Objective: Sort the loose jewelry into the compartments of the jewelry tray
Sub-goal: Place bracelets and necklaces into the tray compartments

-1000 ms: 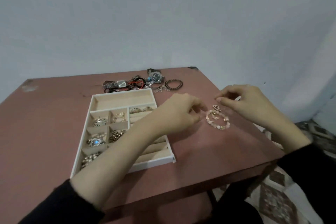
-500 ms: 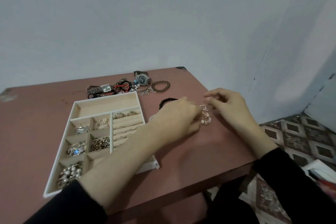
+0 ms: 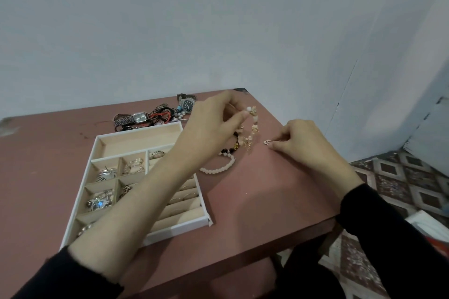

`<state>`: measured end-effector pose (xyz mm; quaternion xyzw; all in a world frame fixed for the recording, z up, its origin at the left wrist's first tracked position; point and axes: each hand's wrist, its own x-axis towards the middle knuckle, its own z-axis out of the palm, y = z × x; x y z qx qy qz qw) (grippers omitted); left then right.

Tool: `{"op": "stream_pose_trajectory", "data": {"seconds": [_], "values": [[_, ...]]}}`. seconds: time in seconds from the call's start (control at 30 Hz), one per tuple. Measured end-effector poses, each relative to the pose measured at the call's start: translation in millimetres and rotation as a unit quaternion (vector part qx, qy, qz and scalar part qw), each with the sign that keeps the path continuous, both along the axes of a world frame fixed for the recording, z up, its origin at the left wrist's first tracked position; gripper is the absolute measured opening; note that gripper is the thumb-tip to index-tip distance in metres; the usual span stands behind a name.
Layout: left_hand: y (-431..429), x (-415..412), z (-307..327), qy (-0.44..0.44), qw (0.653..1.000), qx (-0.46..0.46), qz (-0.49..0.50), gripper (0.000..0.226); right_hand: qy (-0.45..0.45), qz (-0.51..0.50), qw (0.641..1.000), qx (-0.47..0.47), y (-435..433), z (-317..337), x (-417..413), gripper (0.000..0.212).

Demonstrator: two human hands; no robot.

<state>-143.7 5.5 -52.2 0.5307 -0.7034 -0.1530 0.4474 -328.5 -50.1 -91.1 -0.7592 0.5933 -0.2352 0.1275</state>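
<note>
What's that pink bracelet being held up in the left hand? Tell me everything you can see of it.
The pink bracelet is a loop of pale pink beads with small gold charms dangling from it. The left hand pinches its top between the fingertips, so it hangs above the reddish table. Its lower end hangs close to a dark beaded bracelet; I cannot tell whether they touch.

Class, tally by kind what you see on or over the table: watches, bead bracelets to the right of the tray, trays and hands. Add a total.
Watches: 2, rectangular watch and round watch
Bead bracelets: 3, pink charm bracelet held up, pale bead bracelet, dark bead bracelet partly hidden
Tray: 1
Hands: 2, left hand and right hand
Total: 8
</note>
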Motion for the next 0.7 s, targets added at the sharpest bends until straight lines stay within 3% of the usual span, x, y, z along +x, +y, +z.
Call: {"op": "stream_pose_trajectory", "data": {"seconds": [0.13,0.5,0.7], "values": [[1,5,1,0.002,1.0,0.006,0.011,0.008,-0.049,-0.003,0.997,0.051,-4,4,4,0.005],[5,17,3,0.026,0.999,0.012,0.028,0.011,0.087,0.02,0.995,0.041,-14,0,15,0.017],[23,47,17,0.065,0.996,-0.008,0.054,0.005,0.003,0.066,0.998,0.011,8,13,39,0.018]]}}
